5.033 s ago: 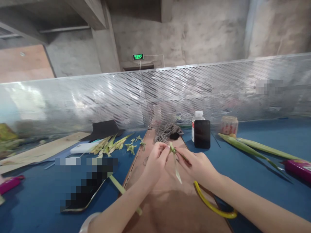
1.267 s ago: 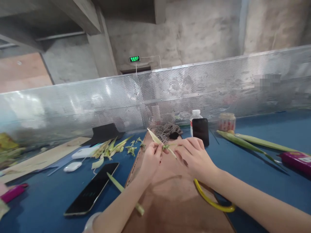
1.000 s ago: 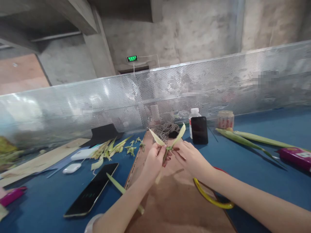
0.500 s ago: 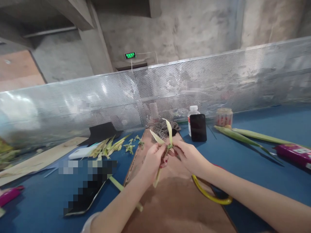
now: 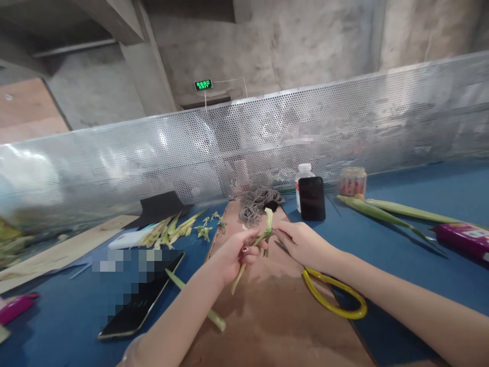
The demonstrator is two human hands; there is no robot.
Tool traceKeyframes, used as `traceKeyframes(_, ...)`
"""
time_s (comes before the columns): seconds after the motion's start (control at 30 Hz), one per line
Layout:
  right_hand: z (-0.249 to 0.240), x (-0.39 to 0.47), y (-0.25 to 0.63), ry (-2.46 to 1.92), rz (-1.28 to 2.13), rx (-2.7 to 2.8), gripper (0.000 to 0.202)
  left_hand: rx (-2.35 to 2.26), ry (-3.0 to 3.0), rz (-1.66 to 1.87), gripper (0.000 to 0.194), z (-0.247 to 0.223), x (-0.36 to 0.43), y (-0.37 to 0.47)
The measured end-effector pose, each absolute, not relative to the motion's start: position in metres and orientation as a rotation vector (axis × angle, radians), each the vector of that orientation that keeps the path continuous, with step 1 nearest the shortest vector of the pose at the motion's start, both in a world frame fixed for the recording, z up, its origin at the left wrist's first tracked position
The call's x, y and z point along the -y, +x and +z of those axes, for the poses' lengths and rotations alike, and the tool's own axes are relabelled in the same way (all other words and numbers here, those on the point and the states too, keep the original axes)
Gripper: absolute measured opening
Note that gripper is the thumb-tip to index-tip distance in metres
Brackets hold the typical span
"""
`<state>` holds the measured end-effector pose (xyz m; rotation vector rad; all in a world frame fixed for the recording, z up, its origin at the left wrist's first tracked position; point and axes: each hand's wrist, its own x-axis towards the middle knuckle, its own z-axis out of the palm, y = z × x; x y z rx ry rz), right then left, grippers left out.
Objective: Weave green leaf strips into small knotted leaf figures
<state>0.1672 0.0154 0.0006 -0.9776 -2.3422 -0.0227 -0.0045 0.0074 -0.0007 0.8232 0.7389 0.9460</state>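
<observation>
I have the left grip (image 5: 240, 257) closed on a knotted leaf strip (image 5: 269, 224), pinching it just below its small green knot; a pale end stands up and a tail slants down toward me. My right grip (image 5: 305, 242) has its fingertips pinched at the knot's right side. Yellow-handled scissors (image 5: 340, 312) reach in beneath it; I can't tell whether the palm holds them. Both hands are above a brown board (image 5: 275, 316) on the blue worktop (image 5: 405, 186), with grey yarn (image 5: 254, 206) tangled at the board's far end. Left of it I see small leaf pieces (image 5: 204, 233), a heap of pale leaves (image 5: 168, 232) and a dark phone (image 5: 153, 300). Right of it, a black device (image 5: 312, 200) stands before a white-capped bottle (image 5: 304, 169); farther right, a jar (image 5: 352, 181), long green leaves (image 5: 382, 216) and a purple packet (image 5: 462, 238).
</observation>
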Motion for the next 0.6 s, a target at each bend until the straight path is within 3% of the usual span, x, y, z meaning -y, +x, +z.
traceKeyframes(0.23, 0.000, -0.012, 0.168, -1.071, -0.283, 2.495, 0.014, -0.815, 1.037, 0.884, 0.020, -0.005, -0.006, -0.004)
traceKeyframes(0.6, -0.003, -0.009, 0.166, -0.993, -0.327, 2.383, 0.017, -0.922, 1.199, 1.189, 0.034, -0.001, 0.001, 0.006)
